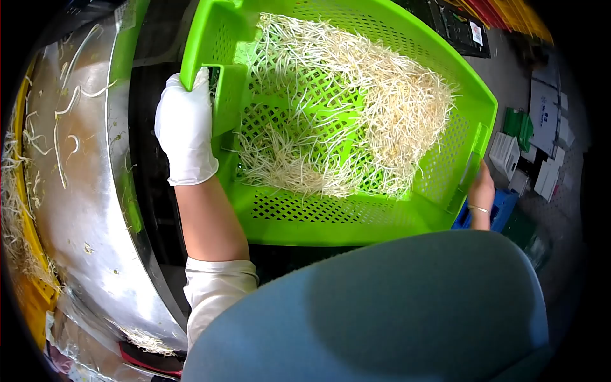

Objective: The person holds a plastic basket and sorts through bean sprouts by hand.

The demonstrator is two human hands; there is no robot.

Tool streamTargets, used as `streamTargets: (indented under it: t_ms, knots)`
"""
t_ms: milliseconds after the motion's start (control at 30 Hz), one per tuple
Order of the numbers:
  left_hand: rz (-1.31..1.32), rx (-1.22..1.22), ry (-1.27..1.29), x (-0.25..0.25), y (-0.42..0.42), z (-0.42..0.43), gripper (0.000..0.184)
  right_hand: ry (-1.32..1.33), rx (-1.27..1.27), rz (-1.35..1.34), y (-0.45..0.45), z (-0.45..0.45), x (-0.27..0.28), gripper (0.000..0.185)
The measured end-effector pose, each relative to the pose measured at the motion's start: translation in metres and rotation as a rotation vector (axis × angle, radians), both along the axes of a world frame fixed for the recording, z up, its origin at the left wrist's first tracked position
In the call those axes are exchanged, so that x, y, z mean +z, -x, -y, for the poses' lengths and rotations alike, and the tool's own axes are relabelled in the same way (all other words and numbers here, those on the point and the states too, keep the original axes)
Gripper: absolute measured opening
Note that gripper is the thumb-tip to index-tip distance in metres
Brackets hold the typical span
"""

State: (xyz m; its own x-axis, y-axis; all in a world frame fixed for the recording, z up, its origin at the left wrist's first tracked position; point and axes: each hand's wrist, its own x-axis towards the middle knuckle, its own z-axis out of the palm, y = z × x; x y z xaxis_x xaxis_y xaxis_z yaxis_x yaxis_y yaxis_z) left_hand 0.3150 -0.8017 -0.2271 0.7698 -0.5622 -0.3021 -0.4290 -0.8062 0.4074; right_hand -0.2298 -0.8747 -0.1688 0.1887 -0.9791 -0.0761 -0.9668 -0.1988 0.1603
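Observation:
A large green perforated crate (299,232) fills the middle of the view, tilted. Pale bean sprouts (407,95) lie inside it, heaped along its far and right parts, with a smaller pile at the near left. My left hand (186,127), in a white glove, is closed round the crate's left handle; its fingertips are partly hidden by the rim. At the crate's right end, my right hand (482,189), bare and with a thin band at the wrist, grips the handle, its fingers mostly hidden behind the edge.
To the left is a metal surface (76,191) with scattered sprouts, beside a yellow edge (39,254) with more sprouts. Black crates (455,28) stand at the top right. White boxes (506,153), a green object (519,127) and a blue crate (503,210) are on the right.

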Motion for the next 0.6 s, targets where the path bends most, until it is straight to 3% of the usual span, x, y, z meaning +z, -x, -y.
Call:
streamTargets:
  t_ms: [33, 100, 133, 333, 500, 600]
  knots:
    - [-0.001, -0.008, 0.001, 0.001, 0.001, 0.001, 0.038, -0.029, 0.181, 0.057, -0.043, -0.007, -0.012, 0.039]
    - [-0.100, 0.061, 0.035, 0.003, 0.002, 0.001, 0.038, -0.110, 0.546, 0.323, -0.125, -0.029, -0.048, 0.017]
    - [-0.103, 0.069, 0.021, 0.002, 0.001, 0.001, 0.038, -0.281, 0.537, 0.435, -0.136, -0.042, -0.082, 0.015]
    - [-0.023, 0.015, 0.019, 0.000, 0.000, -0.001, 0.040, -0.125, 0.584, 0.118, -0.182, -0.051, -0.147, 0.004]
    - [-0.048, 0.015, 0.059, 0.000, 0.000, -0.002, 0.039, -0.132, 0.674, 0.111, -0.179, -0.042, -0.153, 0.003]
    - [-0.091, 0.011, 0.019, 0.006, 0.000, 0.000, 0.040, -0.163, 0.570, 0.321, -0.187, -0.036, -0.123, 0.004]
